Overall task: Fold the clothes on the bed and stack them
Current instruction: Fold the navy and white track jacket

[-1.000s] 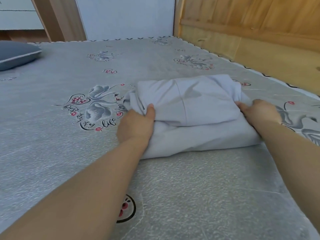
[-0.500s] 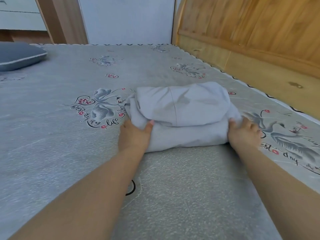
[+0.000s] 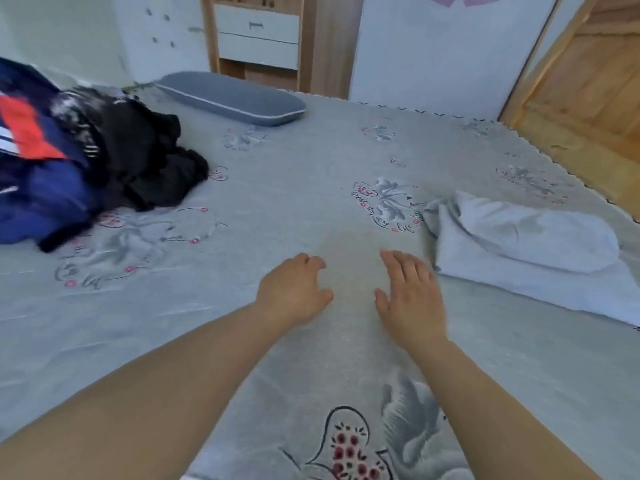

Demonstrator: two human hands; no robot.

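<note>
Left hand: left hand [image 3: 294, 292] hovers low over the bed [image 3: 311, 161], fingers loosely curled, holding nothing.
Right hand: right hand [image 3: 410, 292] alongside it, fingers straighter and spread, empty; it sits just beside the near-left corner of the folded garment, and I cannot tell whether it touches it.
Folded piece: pale grey folded garment [image 3: 526, 247] lies on the bed at the right, near the wooden bed frame [image 3: 588, 109]. The upper layer is rolled and puffy, and its left end is bunched rather than squared.
Unfolded pile: heap of clothes at far left, well apart from both hands, made up of a black garment [image 3: 149, 164] and a navy garment with red and white panels [image 3: 38, 150], tangled together.
Other: grey pillow [image 3: 232, 97] at the head of the bed; drawer unit [image 3: 256, 32] behind it.
Stage, as I judge it: one item folded and set down, the rest untouched; the next move is likely a reach across to the pile.
Risk 1: the rounded top of the folded piece makes a poor base, so anything stacked on it may slide or tip.
Risk 2: the bunched left end could spring open if brushed by the right hand.
Risk 3: pulling one item from the tangled heap may drag the others along or off the bed edge.
Risk 4: the long reach may mean leaning on the mattress, which could shift the folded piece.
</note>
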